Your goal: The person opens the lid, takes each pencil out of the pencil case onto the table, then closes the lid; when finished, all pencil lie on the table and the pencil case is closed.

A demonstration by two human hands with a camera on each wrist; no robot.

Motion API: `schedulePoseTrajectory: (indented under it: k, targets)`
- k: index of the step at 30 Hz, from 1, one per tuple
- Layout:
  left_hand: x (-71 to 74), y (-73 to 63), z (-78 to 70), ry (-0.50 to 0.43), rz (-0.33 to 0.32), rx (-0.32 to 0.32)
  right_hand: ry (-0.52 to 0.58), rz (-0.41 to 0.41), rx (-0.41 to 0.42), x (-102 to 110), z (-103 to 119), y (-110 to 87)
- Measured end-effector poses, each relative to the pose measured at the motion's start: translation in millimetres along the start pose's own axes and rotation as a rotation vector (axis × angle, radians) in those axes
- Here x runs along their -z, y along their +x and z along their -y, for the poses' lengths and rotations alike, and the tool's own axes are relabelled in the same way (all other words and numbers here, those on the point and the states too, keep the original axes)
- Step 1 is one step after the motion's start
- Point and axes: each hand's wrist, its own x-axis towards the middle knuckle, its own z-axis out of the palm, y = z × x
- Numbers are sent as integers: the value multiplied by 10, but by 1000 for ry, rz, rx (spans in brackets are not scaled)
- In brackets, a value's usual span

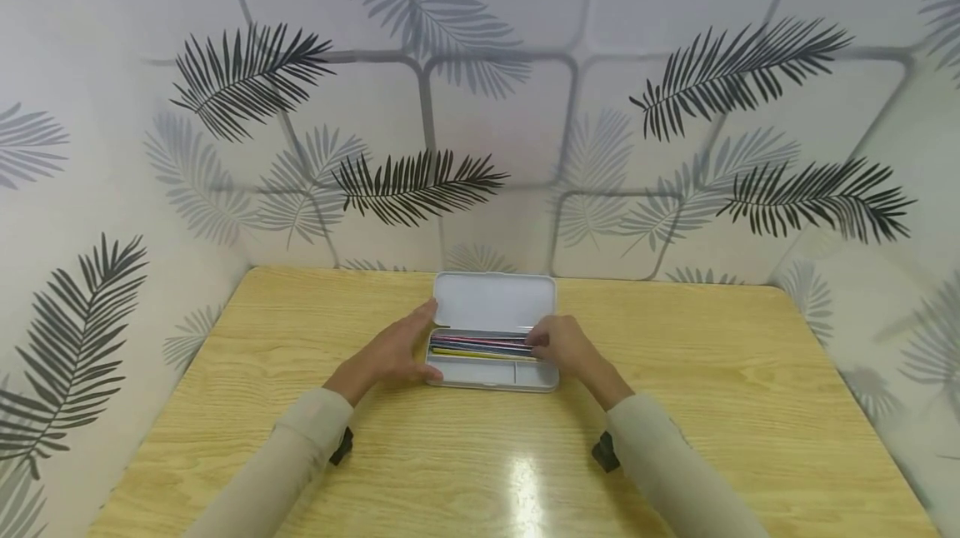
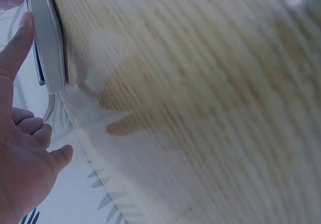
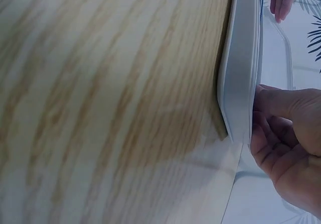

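Note:
A white pencil case (image 1: 472, 371) lies on the table with its lid (image 1: 495, 302) raised at the back. Several coloured pencils (image 1: 465, 349) lie lengthwise in its rear compartment; the front compartments show bare floors. My left hand (image 1: 401, 351) rests against the case's left end, thumb at the front corner and fingers spread toward the lid. In the left wrist view, that thumb lies straight along the case wall (image 2: 47, 38). Reaching into the right end, my right hand (image 1: 564, 344) has curled fingers and thumb pinching at the pencils' ends. The case wall (image 3: 238, 68) partly hides its fingertips in the right wrist view.
The case stands on a wooden-look table (image 1: 465, 455), near its back edge. Behind the table rises a pale wall covering (image 1: 495, 130) with leaf prints. A dark wrist device (image 1: 606, 452) shows below the right sleeve, another (image 1: 342, 446) by the left.

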Motion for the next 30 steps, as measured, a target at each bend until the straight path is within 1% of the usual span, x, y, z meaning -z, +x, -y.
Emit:
schedulePoseTrajectory:
  k: [4,7,11,12,13,15,16,19,22,26,30]
  targets:
    - [26,0,-4,-22,10,10,-115,-2,112,0,-6,-11]
    - [34,-1,-7,-36,13,15,-251,-18,225,-5,4,-34]
    - [28,2,-4,-35,15,16,-465,-90,373,-36,26,-80]
    - [26,2,-2,-34,15,15,-513,-110,399,-48,28,-85]
    - [24,2,1,-34,15,12,-537,-124,409,-55,35,-91]
    - [21,1,4,-37,16,9,-552,-116,385,-62,52,-97]
    - [21,0,6,-36,17,7,-550,-99,359,-63,62,-93]
    - [23,-3,8,-40,20,3,-530,-19,258,-56,98,-63]
    - [30,-3,7,-38,23,8,-502,47,187,-44,132,-26]
    - [38,1,2,-33,23,12,-453,75,142,-25,160,0]
    - [36,6,1,-34,20,6,-443,79,121,-11,154,5]
